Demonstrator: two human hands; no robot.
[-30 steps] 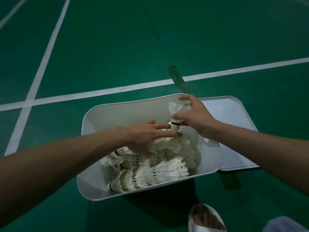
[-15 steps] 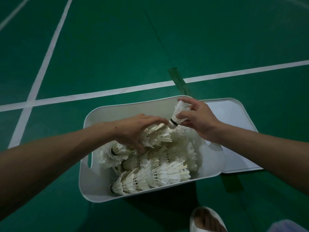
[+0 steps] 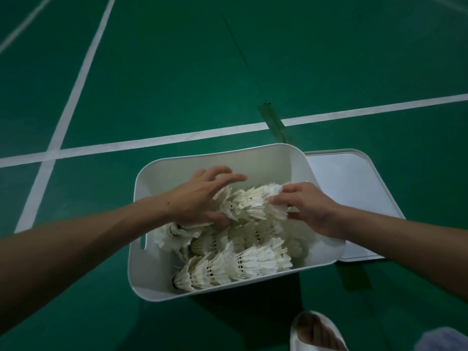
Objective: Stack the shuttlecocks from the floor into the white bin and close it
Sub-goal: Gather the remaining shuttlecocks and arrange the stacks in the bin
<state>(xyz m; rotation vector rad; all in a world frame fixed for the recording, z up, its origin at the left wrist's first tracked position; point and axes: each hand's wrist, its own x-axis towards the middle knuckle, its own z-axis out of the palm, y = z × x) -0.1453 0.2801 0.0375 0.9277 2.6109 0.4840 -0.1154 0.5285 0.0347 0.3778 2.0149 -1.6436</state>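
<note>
The white bin point(image 3: 253, 158) stands open on the green court floor and holds several rows of nested white feather shuttlecocks. A front row point(image 3: 233, 267) lies along the near wall. My left hand point(image 3: 200, 198) grips the left end of an upper row of shuttlecocks point(image 3: 250, 201), thumb under it and fingers spread over it. My right hand point(image 3: 306, 206) holds the right end of that same row, fingers curled onto the feathers. The bin's white lid point(image 3: 354, 188) lies flat on the floor just right of the bin.
White court lines point(image 3: 177, 136) cross the green floor beyond the bin, with a dark tape patch point(image 3: 273, 120) on one. My foot in a white slipper point(image 3: 314, 330) is at the bottom edge, close to the bin's near right corner.
The single shuttlecock my right hand held upright has gone onto the right end of the upper row. Both hands now hold that row, lying level, over the bin's middle.
</note>
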